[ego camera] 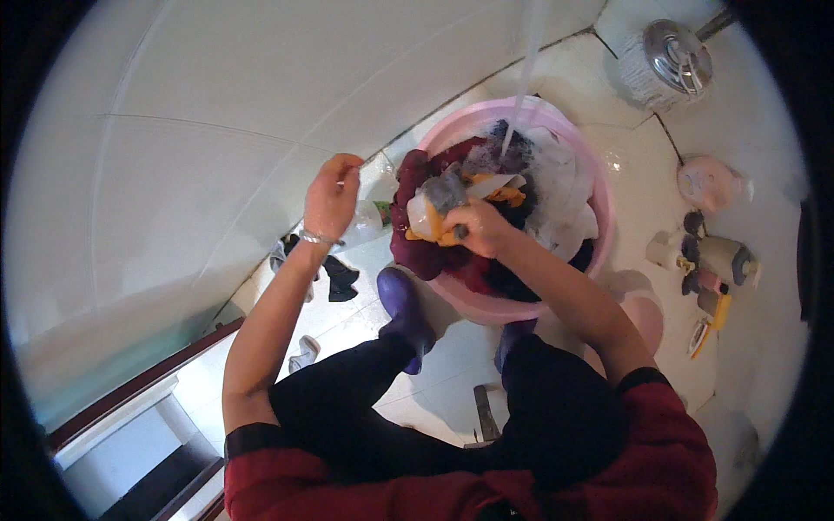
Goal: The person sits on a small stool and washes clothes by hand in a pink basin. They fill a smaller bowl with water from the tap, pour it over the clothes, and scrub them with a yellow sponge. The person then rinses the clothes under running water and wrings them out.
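A pink plastic basin (606, 195) full of wet clothes stands in front of me, and a stream of water (523, 71) falls into it. My right hand (483, 228) grips a small wet bundle of grey, white and orange cloth (445, 190) above the basin's left part. Held up left of the basin, my left hand (331, 200) has loosely bent fingers with nothing visible in them. A dark red garment (410, 251) hangs over the near left rim. White cloth (565, 166) lies in foamy water on the right, with dark cloth beside it.
Purple boots (399, 293) are on my feet near the basin. A clear plastic bottle (365, 220), black socks (340, 280) and a grey sock (305, 353) lie on the tiled floor. Bottles (723, 259) and a yellow-handled brush (720, 312) stand at right, below a metal-lidded container (677, 57).
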Motion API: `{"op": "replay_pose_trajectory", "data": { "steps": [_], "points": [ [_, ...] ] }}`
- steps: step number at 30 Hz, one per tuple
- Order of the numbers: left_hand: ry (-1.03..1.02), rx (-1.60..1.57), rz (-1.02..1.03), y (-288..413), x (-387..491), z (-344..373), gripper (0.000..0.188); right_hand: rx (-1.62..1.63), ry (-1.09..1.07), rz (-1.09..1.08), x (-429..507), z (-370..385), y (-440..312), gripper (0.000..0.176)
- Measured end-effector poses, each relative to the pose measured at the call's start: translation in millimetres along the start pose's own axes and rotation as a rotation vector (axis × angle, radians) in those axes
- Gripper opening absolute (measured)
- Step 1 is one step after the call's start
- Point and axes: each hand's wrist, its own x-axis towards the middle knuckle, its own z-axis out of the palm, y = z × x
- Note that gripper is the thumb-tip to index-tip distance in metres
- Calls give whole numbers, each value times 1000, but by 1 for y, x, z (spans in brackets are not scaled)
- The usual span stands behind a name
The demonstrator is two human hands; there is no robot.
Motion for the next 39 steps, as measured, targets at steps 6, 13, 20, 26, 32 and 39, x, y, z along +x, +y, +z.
{"op": "replay_pose_trajectory", "data": {
  "steps": [6,13,20,26,32,39],
  "points": [
    [-152,-48,-46,-77,8,25,26,-8,-57,265,42,29,44,19],
    [-123,-51,-112,-79,2,41,26,370,-45,260,61,35,57,25],
    [-180,188,-183,-48,-3,36,19,347,9,223,58,33,57,33],
    [-408,160,202,-15,19,33,34,332,-31,225,21,38,15,45],
    [-898,-66,325,12,39,70,46,-228,-32,35,-42,22,-43,41],
    [-521,-1326,-392,-7,41,114,30,-1112,186,183,-64,-89,-51,45]
  ]
}}
